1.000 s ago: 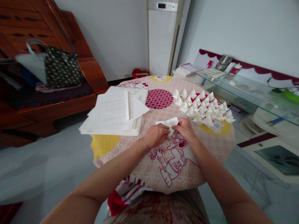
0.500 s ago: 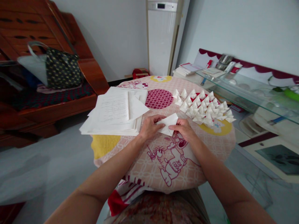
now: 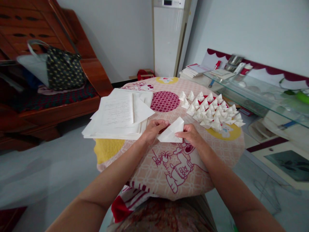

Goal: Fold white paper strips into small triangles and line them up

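Observation:
A folded piece of white paper [image 3: 172,132] is held over the near middle of the round table. My right hand [image 3: 190,133] pinches its right side, thumb on top and the other fingers behind. My left hand [image 3: 154,129] is at the paper's left edge with loosely curled fingers; its thumb is off the paper's face. Whether a left fingertip still touches the edge is hard to make out. Right of the hands stand several folded white paper pieces [image 3: 210,109] with pointed tips. A stack of white paper sheets [image 3: 116,112], the top ones with writing, lies to the left.
A pink patterned cloth [image 3: 154,174] covers the round table. On the right is a glass shelf [image 3: 260,100] with books, cups and other items. A wooden bench [image 3: 94,74] with bags [image 3: 64,69] stands at left, and a tall white cabinet-like unit [image 3: 167,38] at the back.
The paper has turned and now shows a straight lower edge and a point toward the left. My left thumb has come off its face, while my right hand keeps its pinch.

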`<state>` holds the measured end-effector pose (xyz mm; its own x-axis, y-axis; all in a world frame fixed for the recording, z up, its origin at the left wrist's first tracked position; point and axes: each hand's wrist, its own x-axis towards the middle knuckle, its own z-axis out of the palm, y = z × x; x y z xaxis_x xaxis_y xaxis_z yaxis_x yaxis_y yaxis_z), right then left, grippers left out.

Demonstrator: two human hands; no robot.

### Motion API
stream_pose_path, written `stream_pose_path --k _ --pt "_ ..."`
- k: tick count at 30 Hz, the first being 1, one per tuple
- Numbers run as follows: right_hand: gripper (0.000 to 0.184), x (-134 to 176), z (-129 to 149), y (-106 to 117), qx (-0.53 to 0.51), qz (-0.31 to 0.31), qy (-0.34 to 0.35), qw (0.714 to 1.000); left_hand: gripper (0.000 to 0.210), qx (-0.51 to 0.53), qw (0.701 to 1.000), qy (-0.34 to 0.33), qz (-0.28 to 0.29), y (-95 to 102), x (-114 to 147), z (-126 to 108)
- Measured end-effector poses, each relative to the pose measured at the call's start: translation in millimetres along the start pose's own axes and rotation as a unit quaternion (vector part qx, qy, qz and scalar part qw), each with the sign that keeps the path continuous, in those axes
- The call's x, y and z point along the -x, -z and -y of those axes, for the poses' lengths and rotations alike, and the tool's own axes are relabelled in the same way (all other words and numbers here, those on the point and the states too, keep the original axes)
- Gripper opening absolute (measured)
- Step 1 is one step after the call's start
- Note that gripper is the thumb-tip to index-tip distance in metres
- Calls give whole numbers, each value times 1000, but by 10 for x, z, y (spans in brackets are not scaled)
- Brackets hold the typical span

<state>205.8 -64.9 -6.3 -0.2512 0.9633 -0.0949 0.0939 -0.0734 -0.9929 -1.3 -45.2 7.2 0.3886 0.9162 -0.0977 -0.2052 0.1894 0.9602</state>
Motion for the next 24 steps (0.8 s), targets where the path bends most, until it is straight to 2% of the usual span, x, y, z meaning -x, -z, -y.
stream_pose_path --k 4,8,24 --pt "24 29 -15 23 45 42 -17 998 48 13 1000 24 8 -6 22 -44" --pt "25 33 -4 17 70 68 -21 995 46 11 999 20 24 -22 34 -57" --pt "27 55 64 -23 88 71 -28 993 41 7 999 33 23 -18 17 -28"
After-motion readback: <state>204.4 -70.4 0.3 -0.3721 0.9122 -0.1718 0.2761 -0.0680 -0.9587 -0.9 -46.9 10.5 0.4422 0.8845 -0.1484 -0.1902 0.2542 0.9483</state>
